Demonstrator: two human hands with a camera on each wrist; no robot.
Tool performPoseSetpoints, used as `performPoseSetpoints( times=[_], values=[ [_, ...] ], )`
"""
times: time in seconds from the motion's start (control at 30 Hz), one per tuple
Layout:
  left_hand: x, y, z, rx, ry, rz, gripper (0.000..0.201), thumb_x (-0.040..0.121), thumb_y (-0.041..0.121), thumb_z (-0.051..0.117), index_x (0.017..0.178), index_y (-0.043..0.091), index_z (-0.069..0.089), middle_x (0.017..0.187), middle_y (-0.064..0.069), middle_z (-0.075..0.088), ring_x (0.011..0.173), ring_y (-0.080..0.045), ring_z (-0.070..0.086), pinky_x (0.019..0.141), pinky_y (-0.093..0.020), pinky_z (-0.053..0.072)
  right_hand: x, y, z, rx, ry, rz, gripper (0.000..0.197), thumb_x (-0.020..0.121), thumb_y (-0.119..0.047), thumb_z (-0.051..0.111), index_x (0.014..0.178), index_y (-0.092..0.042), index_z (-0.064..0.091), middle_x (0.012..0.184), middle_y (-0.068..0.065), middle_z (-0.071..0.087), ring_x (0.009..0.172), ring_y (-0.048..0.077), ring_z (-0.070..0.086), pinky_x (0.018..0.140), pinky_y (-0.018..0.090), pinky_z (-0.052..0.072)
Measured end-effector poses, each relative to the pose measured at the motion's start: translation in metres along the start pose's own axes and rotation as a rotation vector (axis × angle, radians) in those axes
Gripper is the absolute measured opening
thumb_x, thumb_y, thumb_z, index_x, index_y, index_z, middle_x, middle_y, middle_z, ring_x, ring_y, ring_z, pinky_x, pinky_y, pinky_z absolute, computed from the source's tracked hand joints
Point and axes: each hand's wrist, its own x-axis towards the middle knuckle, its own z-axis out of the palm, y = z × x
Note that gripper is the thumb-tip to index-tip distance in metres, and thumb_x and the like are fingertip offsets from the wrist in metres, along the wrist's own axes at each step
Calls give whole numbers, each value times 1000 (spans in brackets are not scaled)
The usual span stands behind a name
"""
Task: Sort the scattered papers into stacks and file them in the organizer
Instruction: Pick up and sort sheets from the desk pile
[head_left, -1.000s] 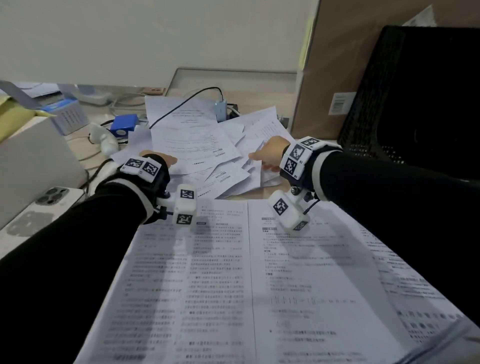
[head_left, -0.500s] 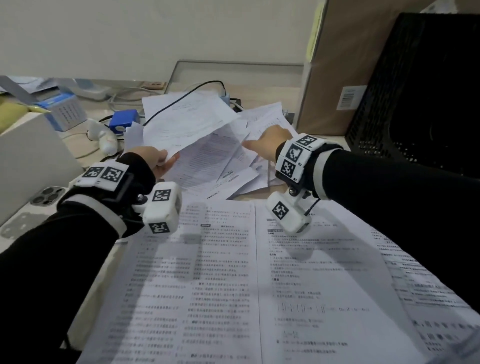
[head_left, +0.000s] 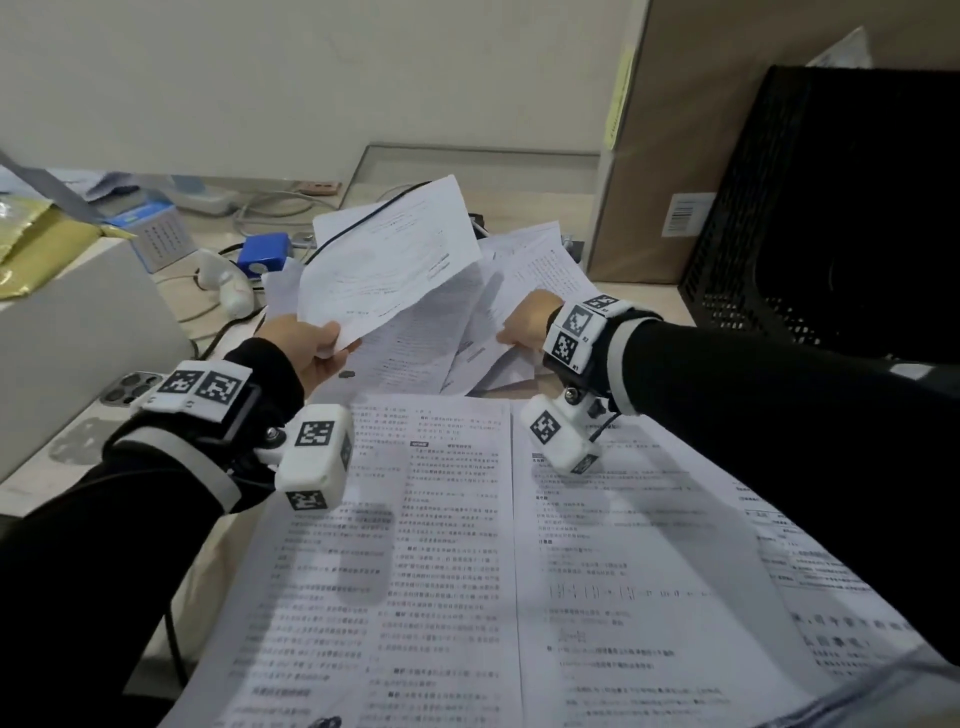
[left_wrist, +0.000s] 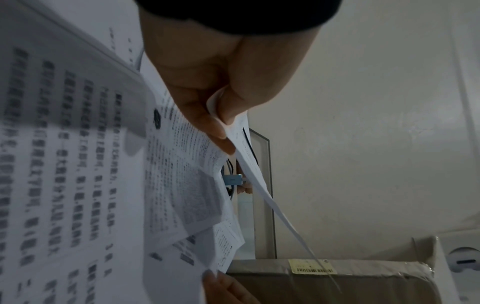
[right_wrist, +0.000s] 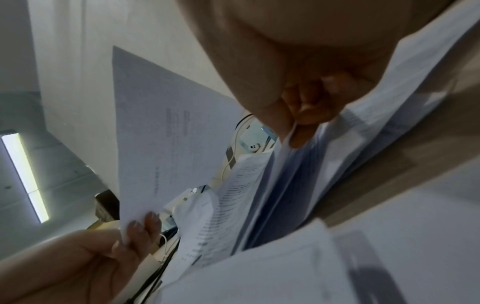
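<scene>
My left hand pinches the near corner of a printed sheet and holds it tilted up above the scattered papers. The left wrist view shows thumb and fingers clamped on that sheet's edge. My right hand pinches the near edge of a sheet in the pile; the right wrist view shows its fingertips on a page edge. Large printed sheets lie flat in front of me. The black mesh organizer stands at the right.
A cardboard box leans behind the pile. A blue device, cables and a white object lie at the left. A grey box and a phone sit at the left edge.
My left hand took a sheet from the pile and lifted it, tilting it up. My right hand stayed at the pile's right edge.
</scene>
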Motion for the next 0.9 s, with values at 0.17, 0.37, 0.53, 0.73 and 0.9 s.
performPoseSetpoints(
  times=[0.17,0.37,0.53,0.73,0.9],
  values=[
    [-13,2,7,-64,-15,27,43,98,-6,34,139,4,36,132,-11,51,79,-16,59,40,-10,47,-5,7,-29,127,375,38,20,87,-7,53,104,1,62,111,16,66,91,32,66,79,38,56],
    [-34,2,29,-71,17,44,48,97,-5,38,143,2,26,138,-12,44,74,-16,55,39,-17,51,-33,33,-74,522,713,-35,9,93,-1,41,91,-8,47,102,17,62,48,14,64,31,16,42],
    [-57,4,54,36,18,59,20,96,-3,42,112,9,40,141,-19,43,99,-27,55,42,-20,52,-55,48,-92,580,835,-31,14,96,0,38,90,-8,47,101,14,59,38,8,59,30,16,41],
    [-61,4,60,125,71,161,34,93,-3,45,126,-1,50,131,-21,51,85,-31,56,42,-21,55,-71,60,-114,645,918,-41,13,96,-2,36,91,-9,46,107,15,60,58,21,68,41,20,52],
    [-67,4,57,91,123,224,36,94,-3,42,129,0,47,128,-22,51,101,-34,53,38,-17,51,-91,71,-133,768,1042,-69,11,99,-5,36,93,-11,44,103,11,59,55,13,66,45,19,53]
  ],
)
